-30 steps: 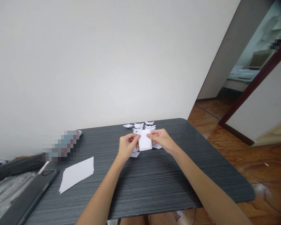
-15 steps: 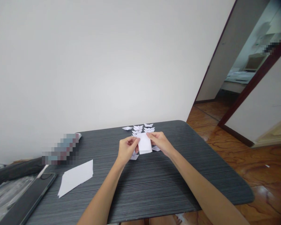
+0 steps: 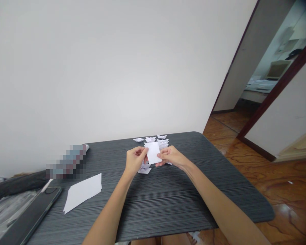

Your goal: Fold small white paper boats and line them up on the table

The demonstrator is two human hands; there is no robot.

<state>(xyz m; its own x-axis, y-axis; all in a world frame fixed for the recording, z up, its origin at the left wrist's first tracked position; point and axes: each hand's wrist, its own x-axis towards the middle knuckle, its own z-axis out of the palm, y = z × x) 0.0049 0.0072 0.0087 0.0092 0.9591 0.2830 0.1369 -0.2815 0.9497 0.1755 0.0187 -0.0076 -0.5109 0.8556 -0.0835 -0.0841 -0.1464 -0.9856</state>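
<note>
A small folded sheet of white paper [image 3: 153, 153] is held up over the dark table, pinched from both sides. My left hand [image 3: 137, 158] grips its left edge between thumb and fingers. On the right edge, lower down, my right hand [image 3: 172, 157] has its thumb in front and its fingers behind. Several white folded paper boats [image 3: 150, 139] stand in rows on the table behind the sheet, and it hides some of them. Nearer to me, below my left hand, lies another paper boat [image 3: 144, 170].
A stack of white paper sheets [image 3: 83, 193] lies on the left of the dark wood-grain table [image 3: 168, 204]. At the left edge is a dark phone-like slab [image 3: 33, 217], with a blurred-out item [image 3: 68, 161] behind it. A white wall rises behind; a doorway opens at right.
The folded paper has tilted and shifted slightly up and left. My right hand has slid from its top corner down to its lower right edge; my left hand has moved a little up and left.
</note>
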